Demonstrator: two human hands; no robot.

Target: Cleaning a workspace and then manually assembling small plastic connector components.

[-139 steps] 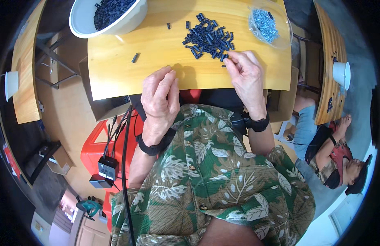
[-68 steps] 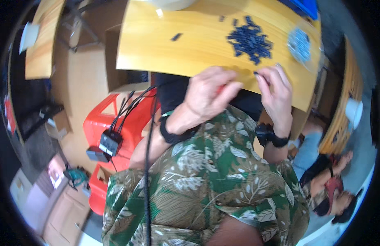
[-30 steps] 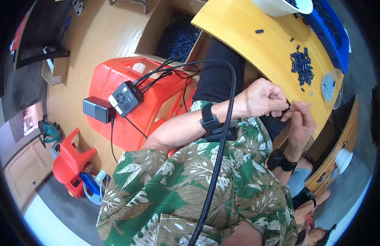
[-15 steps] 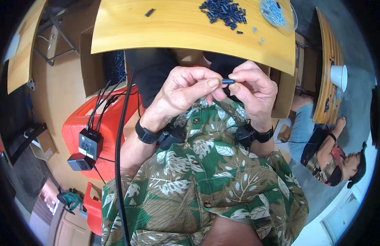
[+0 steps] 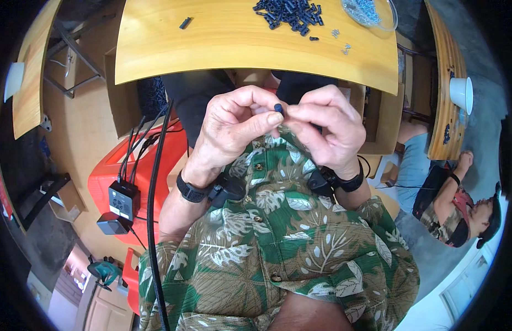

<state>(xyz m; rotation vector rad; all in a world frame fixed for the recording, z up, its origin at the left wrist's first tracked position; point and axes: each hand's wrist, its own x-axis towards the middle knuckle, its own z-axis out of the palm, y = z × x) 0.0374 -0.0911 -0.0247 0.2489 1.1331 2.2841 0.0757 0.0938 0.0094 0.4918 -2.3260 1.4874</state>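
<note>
A small dark blue-black cylindrical plastic piece (image 5: 278,108) is pinched between the thumb and forefinger of my left hand (image 5: 236,121), just in front of the table edge. One of its round ends faces up. My right hand (image 5: 330,127) is closed beside it, its thumb and forefinger pressed together near the piece. Whatever those right fingertips hold, if anything, is hidden. A heap of similar dark pieces (image 5: 294,14) lies on the yellow wooden table (image 5: 212,55). To its right are a few small silvery screws (image 5: 346,49) and a clear round tub (image 5: 385,25) with many more in it.
One dark piece (image 5: 185,22) lies apart at the table's left. A cardboard box (image 5: 117,94) of dark pieces stands below, near a red stool (image 5: 107,171) carrying a black device (image 5: 123,198) with cables. At right, another person (image 5: 449,212) sits by a table with a white cup (image 5: 461,95).
The dark piece has turned from lying sideways between both hands to standing end-up in my left fingers. My right fingertips have shifted left, around beside it. The view has moved slightly.
</note>
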